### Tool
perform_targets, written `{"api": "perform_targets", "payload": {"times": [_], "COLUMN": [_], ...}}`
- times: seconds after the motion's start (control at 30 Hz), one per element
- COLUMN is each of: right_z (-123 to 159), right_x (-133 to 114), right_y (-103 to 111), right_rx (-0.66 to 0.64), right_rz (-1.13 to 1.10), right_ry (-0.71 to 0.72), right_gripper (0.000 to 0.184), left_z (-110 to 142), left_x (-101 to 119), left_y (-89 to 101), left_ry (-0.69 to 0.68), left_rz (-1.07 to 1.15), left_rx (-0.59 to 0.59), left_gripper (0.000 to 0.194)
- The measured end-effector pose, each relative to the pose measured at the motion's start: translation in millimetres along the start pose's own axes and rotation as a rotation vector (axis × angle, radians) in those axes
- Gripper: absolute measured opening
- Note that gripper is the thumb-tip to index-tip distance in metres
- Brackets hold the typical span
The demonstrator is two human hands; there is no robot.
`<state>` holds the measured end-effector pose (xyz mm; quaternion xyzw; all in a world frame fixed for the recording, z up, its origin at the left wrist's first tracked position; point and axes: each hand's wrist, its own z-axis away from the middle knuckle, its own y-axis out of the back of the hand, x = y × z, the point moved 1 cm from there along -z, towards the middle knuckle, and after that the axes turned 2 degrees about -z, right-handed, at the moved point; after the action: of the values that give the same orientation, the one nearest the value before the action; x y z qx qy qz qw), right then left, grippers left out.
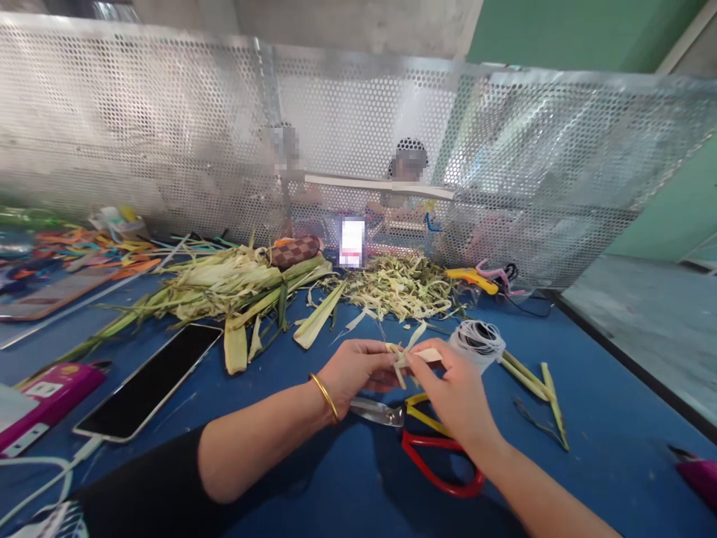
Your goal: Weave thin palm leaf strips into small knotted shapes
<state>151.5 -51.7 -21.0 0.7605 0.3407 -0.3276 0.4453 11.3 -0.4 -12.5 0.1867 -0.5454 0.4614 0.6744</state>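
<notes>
Glare whitens the mesh partition (347, 97) — shadows soft, edges stretched and slightly blurred.

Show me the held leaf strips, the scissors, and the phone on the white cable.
Leaf strips (401, 360): head view, where the strips cross.
Scissors (395, 417): head view, at the pivot.
Phone (150, 382): head view, middle of the dark screen.

Right hand (456, 381) covers parts of the pale strip (429, 356) and scissors (395, 415). Lit screen (352, 240), far edge of the table (605, 359): too blurred to read. Purple object (700, 476), right edge: cut off.
</notes>
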Motion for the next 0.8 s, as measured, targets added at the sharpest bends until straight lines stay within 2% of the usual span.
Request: {"api": "perform_targets", "payload": {"times": [0.07, 0.13, 0.23, 0.33, 0.4, 0.53, 0.7, 0.8], "right_z": [-2.6, -3.2, -2.3, -3.3, -6.2, -11.0, -3.2, 3.8], "right_x": [4.4, 7.3, 10.2, 13.8, 17.0, 20.2, 11.3, 3.2], "right_y": [-2.6, -6.1, -10.6, -10.6, -6.2, 5.1, 2.8, -2.7], "right_rx": [-0.092, -0.126, -0.121, -0.099, -0.043, 0.057, -0.105, -0.102], "right_rz": [-0.183, -0.279, -0.344, -0.404, -0.337, 0.010, 0.212, 0.395], "right_ry": [-0.198, -0.300, -0.376, -0.385, -0.312, -0.016, 0.170, 0.411], "right_gripper": [0.020, 0.021, 0.023, 0.030, 0.030, 0.017, 0.012, 0.014], "left_z": [0.2, -0.8, -5.6, -12.9, -16.9, -19.2, -17.0, -16.1], "left_x": [-0.1, -1.8, -5.8, -9.0, -8.9, -5.7, -7.6, -11.4], "left_y": [0.4, 1.0, 3.5, 8.1, 11.0, 12.9, 11.4, 10.7], "left_ry": [-0.004, -0.012, 0.014, 0.153, 0.217, 0.209, 0.128, 0.065], "left_rz": [-0.004, 0.004, 0.057, 0.223, 0.322, 0.376, 0.337, 0.256], "left_rx": [-0.017, -0.032, -0.009, 0.062, 0.109, 0.127, 0.156, 0.141], "left_gripper": [0.024, 0.023, 0.017, 0.009, 0.009, 0.014, 0.014, 0.010]}}
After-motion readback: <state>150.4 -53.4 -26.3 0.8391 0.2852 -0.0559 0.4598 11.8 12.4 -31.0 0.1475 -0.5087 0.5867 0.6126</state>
